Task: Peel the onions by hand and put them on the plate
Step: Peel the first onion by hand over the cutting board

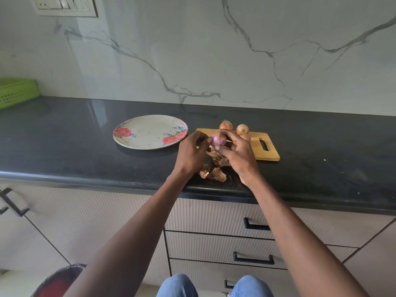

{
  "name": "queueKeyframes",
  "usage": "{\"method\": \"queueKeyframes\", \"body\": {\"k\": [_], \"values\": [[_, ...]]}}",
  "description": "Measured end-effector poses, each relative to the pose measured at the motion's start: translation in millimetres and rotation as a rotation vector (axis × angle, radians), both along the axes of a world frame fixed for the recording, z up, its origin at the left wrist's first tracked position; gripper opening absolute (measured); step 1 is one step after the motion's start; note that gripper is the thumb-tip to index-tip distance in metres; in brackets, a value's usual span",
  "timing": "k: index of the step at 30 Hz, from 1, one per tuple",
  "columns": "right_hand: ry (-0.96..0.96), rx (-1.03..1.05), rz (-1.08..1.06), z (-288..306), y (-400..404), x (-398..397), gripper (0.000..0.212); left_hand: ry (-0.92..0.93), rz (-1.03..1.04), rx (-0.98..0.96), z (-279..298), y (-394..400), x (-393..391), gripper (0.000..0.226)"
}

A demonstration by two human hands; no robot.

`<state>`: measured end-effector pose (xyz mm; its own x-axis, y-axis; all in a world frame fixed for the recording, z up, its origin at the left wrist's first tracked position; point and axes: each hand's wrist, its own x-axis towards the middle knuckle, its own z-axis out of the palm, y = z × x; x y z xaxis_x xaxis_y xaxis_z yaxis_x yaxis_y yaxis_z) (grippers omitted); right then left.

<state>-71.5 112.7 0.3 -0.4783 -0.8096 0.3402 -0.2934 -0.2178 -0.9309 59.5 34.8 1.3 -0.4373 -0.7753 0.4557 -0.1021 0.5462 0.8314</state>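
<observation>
Nearest you, at six o'clock in the head view, your knees in blue jeans (214, 286) sit before the ribbed drawers (214, 243), and both forearms reach up toward twelve over the edge of the black counter (85, 146). Just past that edge, a scatter of dry papery skins (216, 173) lies on the counter between your wrists. Above them your right hand (237, 156) cradles the onion in hand (218, 139), fingers curled round its far side and thumb on the near side; it shows glossy purple, so most of the outer skin looks to be off. At nine o'clock of that onion your left hand (191, 154) has its fingers bent and fingertips bunched at the bulb's side, as if pinching a last shred, though you cannot tell whether anything is between them. Behind, toward one o'clock, the wooden cutting board (263, 153) carries three unpeeled onions (242, 129), still in brown skin. At ten o'clock of your hands the floral plate (150, 131) holds nothing yet. So you are finishing the first onion. By my reading, the next move is to strip any leftover skin at the root end, then carry the bulb left and set it on the plate gently so it does not roll. Farthest off, a green basket (17, 92) sits at the counter's left end under the marble wall (214, 50).
</observation>
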Motion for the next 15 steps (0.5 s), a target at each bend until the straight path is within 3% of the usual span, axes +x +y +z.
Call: {"method": "queueKeyframes", "body": {"k": [4, 9, 15], "values": [[0.059, 0.009, -0.059, 2.7, 1.9, 4.5, 0.039, 0.003, -0.005, 0.041, -0.4, -2.2, 0.4, 0.026], [0.019, 0.015, -0.08, 1.7, -1.0, 0.0, 0.026, 0.149, -0.059, 0.201, -1.2, -3.2, 0.9, 0.017], [-0.056, 0.009, -0.025, 1.0, -3.6, -1.4, 0.031, 0.229, 0.016, 0.286, -3.4, -7.5, -0.5, 0.012]]}}
